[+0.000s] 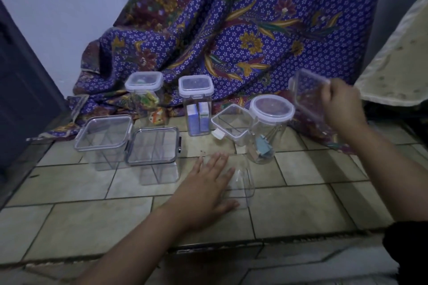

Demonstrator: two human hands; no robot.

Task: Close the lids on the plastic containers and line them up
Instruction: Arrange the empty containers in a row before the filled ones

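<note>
My left hand (209, 183) lies flat with straight fingers against a clear, lidless container (243, 183) on the tiled floor. My right hand (341, 105) grips a clear square plastic lid (305, 90) with a whitish rim. It holds the lid tilted in the air at the right, above the floor; motion blur hides its detail. Two clear square containers (104, 134) (154, 148) with grey-rimmed lids stand at the left. Behind are two tall containers with white lids (143, 81) (195, 87), a small square container (231, 122) and a round jar (271, 109).
A purple patterned cloth (231, 30) drapes behind the containers and under the back ones. A dark door (23, 90) is at the left, a pale padded edge (398, 60) at the right. The tiled step (231, 244) drops off near me.
</note>
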